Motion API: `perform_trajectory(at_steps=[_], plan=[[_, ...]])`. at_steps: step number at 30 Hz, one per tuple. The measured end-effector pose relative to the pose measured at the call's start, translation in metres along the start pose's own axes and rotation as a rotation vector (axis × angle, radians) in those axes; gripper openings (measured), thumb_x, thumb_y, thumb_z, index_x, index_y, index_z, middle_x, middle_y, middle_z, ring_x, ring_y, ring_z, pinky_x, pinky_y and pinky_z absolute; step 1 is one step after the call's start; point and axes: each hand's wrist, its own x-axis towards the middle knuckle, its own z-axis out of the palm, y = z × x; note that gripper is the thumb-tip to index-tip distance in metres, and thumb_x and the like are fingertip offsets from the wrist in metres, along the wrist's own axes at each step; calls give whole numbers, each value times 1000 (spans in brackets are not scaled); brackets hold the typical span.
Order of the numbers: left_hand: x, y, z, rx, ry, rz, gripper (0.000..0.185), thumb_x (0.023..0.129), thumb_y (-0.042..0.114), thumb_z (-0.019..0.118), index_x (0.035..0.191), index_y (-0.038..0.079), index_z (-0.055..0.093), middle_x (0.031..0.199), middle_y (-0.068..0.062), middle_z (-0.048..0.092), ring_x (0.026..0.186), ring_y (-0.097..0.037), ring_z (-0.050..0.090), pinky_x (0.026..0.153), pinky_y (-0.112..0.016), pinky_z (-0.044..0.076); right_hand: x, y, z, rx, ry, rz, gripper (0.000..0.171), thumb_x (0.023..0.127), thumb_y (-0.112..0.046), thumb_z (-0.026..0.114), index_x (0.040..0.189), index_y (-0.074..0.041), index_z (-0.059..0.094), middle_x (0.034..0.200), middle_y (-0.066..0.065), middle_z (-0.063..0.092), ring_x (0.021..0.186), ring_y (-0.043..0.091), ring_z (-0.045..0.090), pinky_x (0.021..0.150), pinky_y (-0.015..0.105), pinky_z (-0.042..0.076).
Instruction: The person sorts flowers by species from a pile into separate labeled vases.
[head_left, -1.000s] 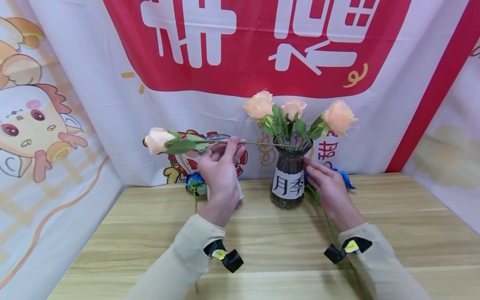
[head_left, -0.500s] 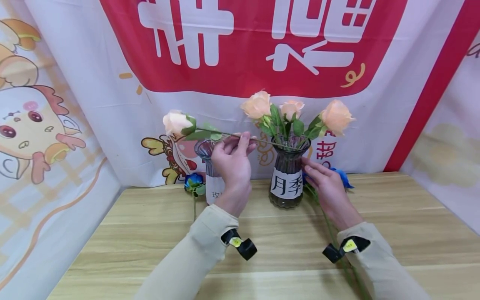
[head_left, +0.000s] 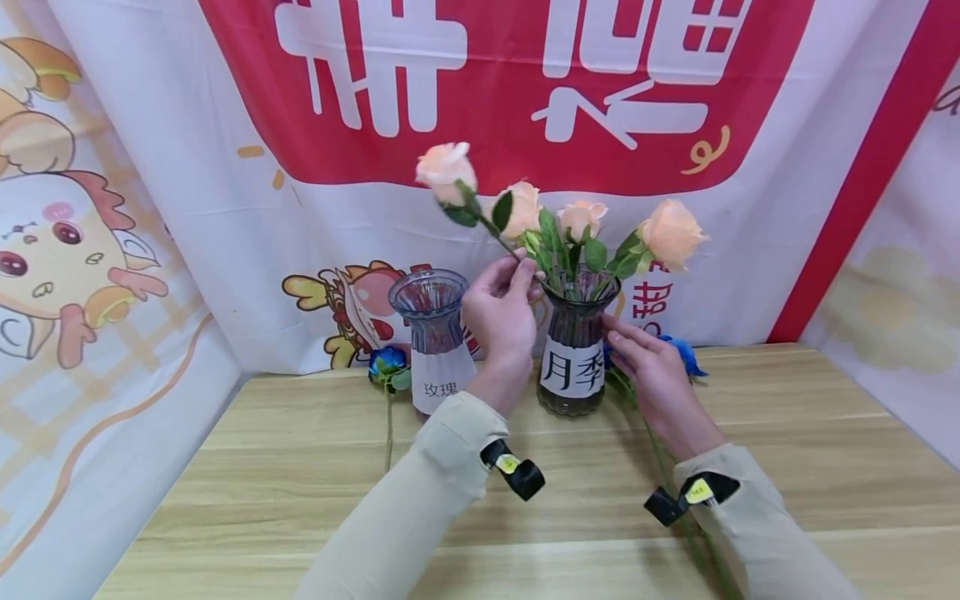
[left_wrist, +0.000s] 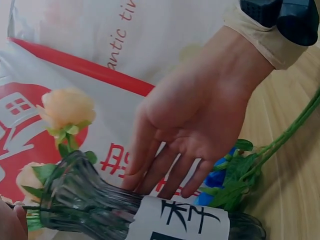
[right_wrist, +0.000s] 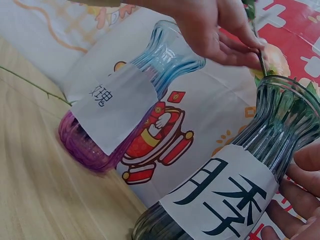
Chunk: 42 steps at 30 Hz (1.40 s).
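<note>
My left hand [head_left: 504, 312] pinches the stem of a pale peach rose [head_left: 447, 171] above the rim of the dark glass vase [head_left: 572, 333]. In the right wrist view the stem [right_wrist: 261, 60] slants down into the vase mouth; its lower end is hard to make out. Three peach roses [head_left: 670, 233] stand in this vase, which carries a white label with black characters. My right hand [head_left: 656, 379] rests against the vase's right side, fingers fairly straight, as the left wrist view also shows.
A blue-and-purple glass vase [head_left: 431, 333] with a white label holds no flowers, left of the dark one. Blue flowers lie on the wooden table [head_left: 300, 483]: one blue flower [head_left: 387, 364] at left, more blue petals [head_left: 686, 356] behind my right hand. A printed cloth hangs behind.
My left hand has moved right, toward the dark vase. The rose it holds has swung from nearly level to a steep upward tilt. My right hand stays against the vase.
</note>
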Motion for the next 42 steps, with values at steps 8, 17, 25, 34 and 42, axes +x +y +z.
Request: perform_trajectory(at_steps=[8, 17, 25, 34, 42], plan=[[-9, -14, 17, 247, -15, 82, 23, 94, 12, 81, 117, 13, 78, 101, -4, 82, 83, -8, 74, 75, -21, 62, 0, 1, -1, -17, -2, 4, 53, 113, -26, 52, 163, -15, 41, 174, -2, 35, 164, 18, 26, 135, 42, 24], [-9, -20, 22, 391, -106, 232, 15, 93, 13, 82, 108, 14, 81, 101, 0, 82, 90, -11, 75, 85, -28, 61, 1, 2, -1, -24, -3, -18, 52, 113, -24, 53, 163, -14, 42, 173, 0, 38, 163, 18, 29, 135, 42, 26], [-13, -23, 12, 624, -284, 374, 14, 95, 18, 81, 107, 14, 85, 112, 0, 80, 109, -20, 68, 103, -40, 50, 1, 1, 0, -29, 2, -23, 52, 113, -24, 52, 163, -14, 42, 172, 0, 39, 162, 18, 30, 134, 42, 27], [-14, -1, -23, 641, -238, 494, 20, 95, 23, 81, 114, 16, 82, 117, 0, 80, 109, -20, 70, 99, -38, 52, 2, 3, 1, -3, -2, -18, 53, 112, -24, 54, 162, -12, 42, 172, 0, 39, 162, 18, 31, 135, 41, 26], [6, 23, -77, 637, -133, 633, 30, 96, 24, 79, 123, 12, 77, 125, -4, 78, 123, -21, 64, 110, -40, 48, 2, 3, -2, 0, -5, -24, 54, 112, -23, 55, 162, -11, 41, 172, 1, 38, 162, 20, 31, 135, 41, 25]])
